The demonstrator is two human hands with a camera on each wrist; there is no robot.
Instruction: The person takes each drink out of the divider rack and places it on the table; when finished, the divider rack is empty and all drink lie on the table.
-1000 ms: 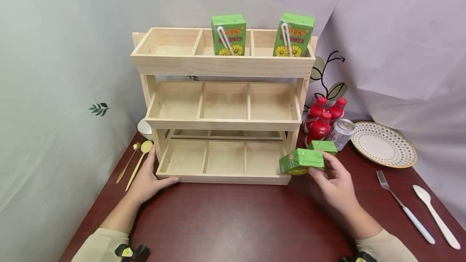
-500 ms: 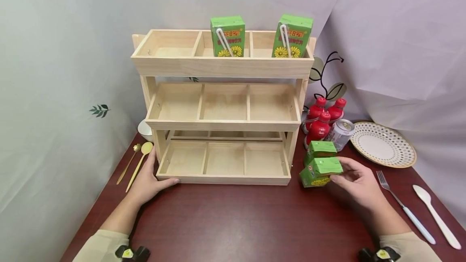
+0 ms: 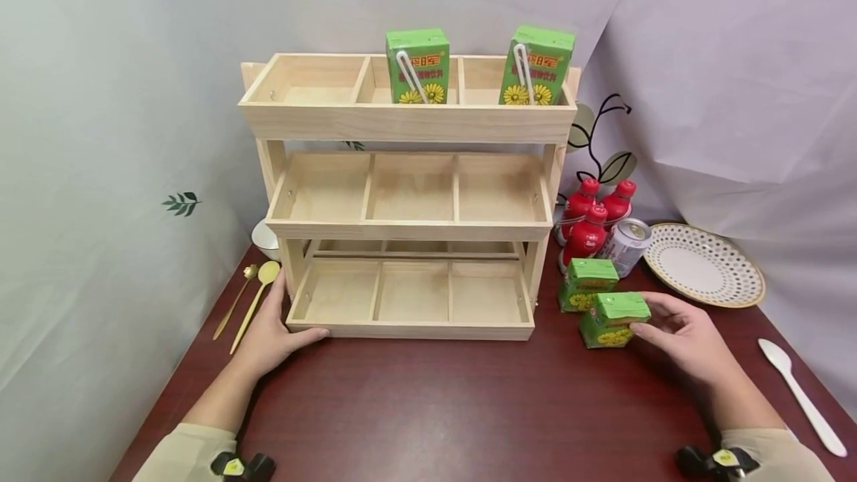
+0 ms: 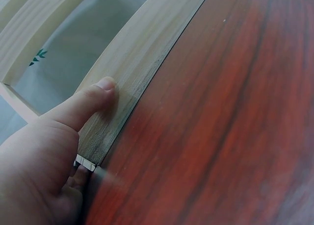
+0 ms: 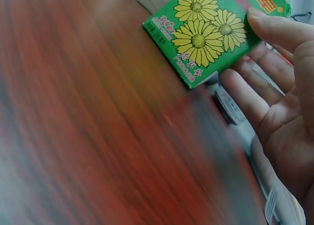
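My left hand (image 3: 276,329) holds the lower left corner of a three-tier wooden rack (image 3: 408,125). Its thumb lies on the front board (image 4: 137,48) in the left wrist view, with the other fingers round the side. At the rack's right, my right hand (image 3: 689,337) pinches a green drink carton (image 3: 614,322) between thumb and fingers. Yellow flowers show on that carton (image 5: 206,34) in the right wrist view. A second green carton (image 3: 588,285) stands just behind it. Two more cartons, with white straws, stand in the top tier: one in the middle compartment (image 3: 418,65), one in the right (image 3: 537,65).
Red bottles (image 3: 585,233) and a silver can (image 3: 626,246) stand right of the rack. Beyond are a dotted plate (image 3: 703,266) and a white spoon (image 3: 803,396). Two gold utensils (image 3: 256,303) and a white bowl (image 3: 265,239) sit at the left.
My right hand has carried the carton right, away from the rack's lower right corner, turning it from tilted to upright. The fork is now hidden by my arm. My left hand stays put.
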